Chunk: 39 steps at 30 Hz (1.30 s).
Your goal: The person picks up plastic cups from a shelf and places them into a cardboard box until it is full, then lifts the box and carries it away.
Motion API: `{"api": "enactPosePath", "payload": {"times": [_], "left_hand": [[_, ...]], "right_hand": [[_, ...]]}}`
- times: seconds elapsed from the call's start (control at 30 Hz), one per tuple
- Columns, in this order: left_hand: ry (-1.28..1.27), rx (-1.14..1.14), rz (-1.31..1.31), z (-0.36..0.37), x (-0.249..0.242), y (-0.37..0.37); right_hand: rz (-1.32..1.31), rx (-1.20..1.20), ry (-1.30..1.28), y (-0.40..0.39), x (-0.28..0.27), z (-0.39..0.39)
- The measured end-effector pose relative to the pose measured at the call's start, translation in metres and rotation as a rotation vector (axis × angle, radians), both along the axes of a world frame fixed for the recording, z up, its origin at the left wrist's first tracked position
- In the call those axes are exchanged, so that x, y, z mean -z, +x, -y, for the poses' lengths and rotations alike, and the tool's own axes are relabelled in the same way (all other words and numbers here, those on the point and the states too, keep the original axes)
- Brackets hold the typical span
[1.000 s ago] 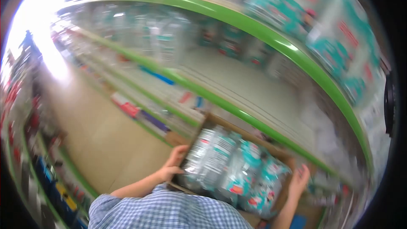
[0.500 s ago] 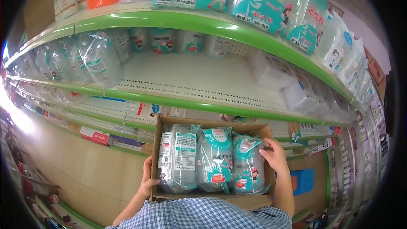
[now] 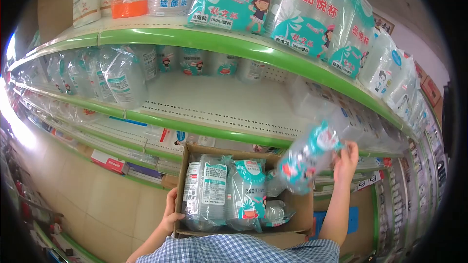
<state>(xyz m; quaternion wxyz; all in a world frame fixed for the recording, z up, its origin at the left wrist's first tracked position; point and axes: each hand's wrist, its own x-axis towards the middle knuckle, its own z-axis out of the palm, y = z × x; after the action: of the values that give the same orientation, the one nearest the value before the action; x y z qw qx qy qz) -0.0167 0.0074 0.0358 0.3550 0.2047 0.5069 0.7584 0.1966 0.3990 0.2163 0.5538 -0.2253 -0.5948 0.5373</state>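
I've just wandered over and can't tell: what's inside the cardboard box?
The cardboard box shows labelled clear packs at left and centre, and more clear packaging at right. What lies beneath them is covered, and the tilted pack in the right hand hides the far right corner.

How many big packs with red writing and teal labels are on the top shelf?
3, in a row on the top shelf: the left pack, the middle pack and the right pack. More may be hidden behind them.
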Motion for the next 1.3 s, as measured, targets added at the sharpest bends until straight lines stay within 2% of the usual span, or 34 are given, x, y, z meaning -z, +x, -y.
{"api": "enactPosePath", "payload": {"times": [0.13, 0.23, 0.33, 0.43, 0.53, 0.57, 0.67, 0.77, 0.87, 0.97, 1.07, 1.17, 1.3], "left_hand": [[0.04, 0.003, -0.005, -0.001, 0.01, -0.001], [0.035, -0.005, -0.044, 0.0, 0.011, -0.002], [0.026, -0.018, 0.003, 0.001, 0.009, 0.0], [0.034, -0.012, 0.016, 0.001, 0.009, 0.001], [0.016, 0.0, -0.021, 0.002, 0.012, -0.002], [0.011, -0.002, -0.026, 0.002, 0.013, -0.003], [-0.004, -0.014, -0.027, 0.002, 0.015, -0.002], [-0.026, -0.009, -0.043, 0.002, 0.016, -0.003], [-0.049, 0.005, -0.038, 0.002, 0.012, -0.002], [-0.024, -0.003, -0.008, 0.0, 0.006, 0.0], [0.009, -0.005, -0.013, 0.0, 0.018, -0.002], [0.048, -0.018, 0.012, 0.0, 0.022, -0.001], [0.059, -0.022, 0.021, -0.003, 0.017, 0.001]], "right_hand": [[-0.045, -0.113, -0.111, -0.046, -0.004, -0.035], [-0.128, -0.12, -0.137, -0.089, -0.017, -0.05], [-0.227, -0.028, -0.107, -0.131, -0.023, -0.072], [-0.201, 0.018, 0.334, -0.167, 0.006, -0.099], [0.183, 0.246, 0.689, -0.177, 0.022, -0.092], [0.129, 0.17, 0.572, -0.177, 0.022, -0.09], [0.165, 0.521, 0.787, -0.17, 0.01, -0.059], [0.25, 0.569, 0.911, -0.156, 0.035, -0.055], [0.433, 0.456, 1.065, -0.142, 0.047, -0.037], [0.652, 0.27, 0.986, -0.141, 0.056, -0.031], [0.753, 0.175, 1.032, -0.155, 0.063, -0.04], [0.813, 0.161, 1.025, -0.178, 0.07, -0.062], [0.922, 0.143, 0.86, -0.221, 0.078, -0.109]]}}
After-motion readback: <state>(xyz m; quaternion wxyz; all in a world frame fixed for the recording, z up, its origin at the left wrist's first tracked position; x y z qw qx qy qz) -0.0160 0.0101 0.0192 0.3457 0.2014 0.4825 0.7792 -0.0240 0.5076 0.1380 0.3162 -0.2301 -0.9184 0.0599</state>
